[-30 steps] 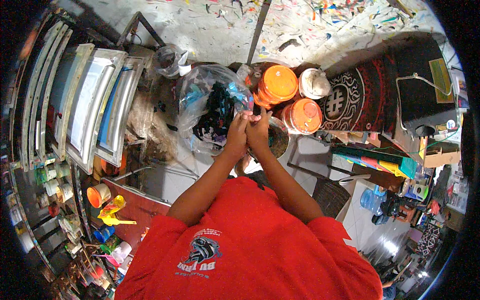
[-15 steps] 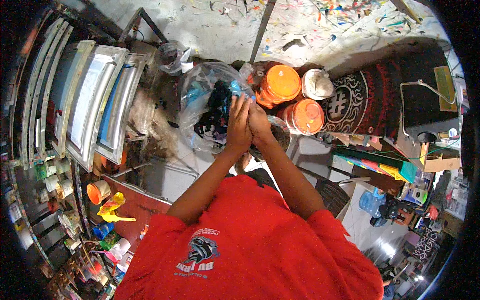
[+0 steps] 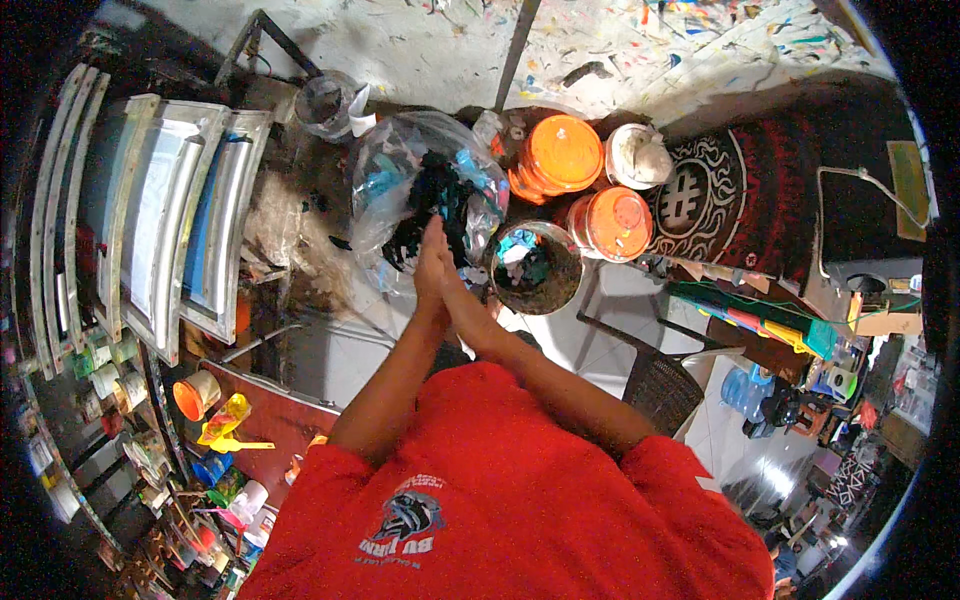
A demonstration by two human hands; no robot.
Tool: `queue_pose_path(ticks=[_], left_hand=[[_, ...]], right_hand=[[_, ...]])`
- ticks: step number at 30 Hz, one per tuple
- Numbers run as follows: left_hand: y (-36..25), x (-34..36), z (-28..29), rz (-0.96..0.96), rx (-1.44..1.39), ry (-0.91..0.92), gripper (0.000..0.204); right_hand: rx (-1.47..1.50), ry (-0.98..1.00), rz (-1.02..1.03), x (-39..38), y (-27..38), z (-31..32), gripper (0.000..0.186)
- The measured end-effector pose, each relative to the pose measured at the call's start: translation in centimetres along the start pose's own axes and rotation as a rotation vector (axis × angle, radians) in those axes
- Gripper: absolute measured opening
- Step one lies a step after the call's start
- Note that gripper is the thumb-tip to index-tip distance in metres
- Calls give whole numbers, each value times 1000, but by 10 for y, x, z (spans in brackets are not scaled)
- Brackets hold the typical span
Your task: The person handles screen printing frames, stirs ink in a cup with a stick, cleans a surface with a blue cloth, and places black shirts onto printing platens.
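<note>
I see the left hand [image 3: 426, 275] and the right hand [image 3: 446, 272] pressed together, palm against palm, with the fingers straight and pointing to the far side. Both hands are unclenched and I see no object grasped by them; whether something thin lies between the palms, I cannot tell. The fingertips are over the near part of a large clear plastic bag [image 3: 372, 235], which stands open in the far middle and contains black and blue scraps [image 3: 437, 188]. I cannot tell if the fingers touch these scraps. Just to the right of the hands there is a round bucket [image 3: 566, 284], with white and blue-green pieces [image 3: 522, 248] inside it. Behind this bucket, to the far right, I find two tubs with orange lids, the farther tub [image 3: 562, 150] and the nearer tub [image 3: 612, 224], and beside them a white bucket [image 3: 632, 170] with a crumpled whitish thing on its top. On the left, several framed screens [image 3: 160, 215] stand in a row. At the right, a dark woven chair [image 3: 660, 396] is on the white tiled floor [image 3: 605, 368].
</note>
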State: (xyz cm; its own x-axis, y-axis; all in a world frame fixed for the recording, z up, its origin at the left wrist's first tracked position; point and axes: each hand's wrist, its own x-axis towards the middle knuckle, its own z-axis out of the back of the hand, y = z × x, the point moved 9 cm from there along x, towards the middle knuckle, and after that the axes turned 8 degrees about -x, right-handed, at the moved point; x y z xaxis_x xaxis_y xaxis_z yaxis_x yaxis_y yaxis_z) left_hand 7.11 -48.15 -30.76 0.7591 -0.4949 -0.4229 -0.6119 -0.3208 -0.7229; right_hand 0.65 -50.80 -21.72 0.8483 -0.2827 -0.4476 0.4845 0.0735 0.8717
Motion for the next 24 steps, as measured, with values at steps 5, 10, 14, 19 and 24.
queue_pose_path(ticks=[5, 10, 14, 19, 24], left_hand=[[18, -76, -77, 56, -166, -239, 48], [97, -40, 22, 329, -91, -301, 52], [78, 11, 21, 253, -168, -290, 51], [119, 129, 129, 176, 306, -223, 43], [112, 250, 221, -276, 1303, -176, 46]], right_hand=[[3, 35, -151, 65, -52, 25, 55], [-355, 7, 115, 74, -157, -44, 59], [352, 107, -168, 97, -155, -33, 60], [528, 222, -240, 121, -204, -41, 56], [-15, -317, -239, 239, -288, 37, 52]])
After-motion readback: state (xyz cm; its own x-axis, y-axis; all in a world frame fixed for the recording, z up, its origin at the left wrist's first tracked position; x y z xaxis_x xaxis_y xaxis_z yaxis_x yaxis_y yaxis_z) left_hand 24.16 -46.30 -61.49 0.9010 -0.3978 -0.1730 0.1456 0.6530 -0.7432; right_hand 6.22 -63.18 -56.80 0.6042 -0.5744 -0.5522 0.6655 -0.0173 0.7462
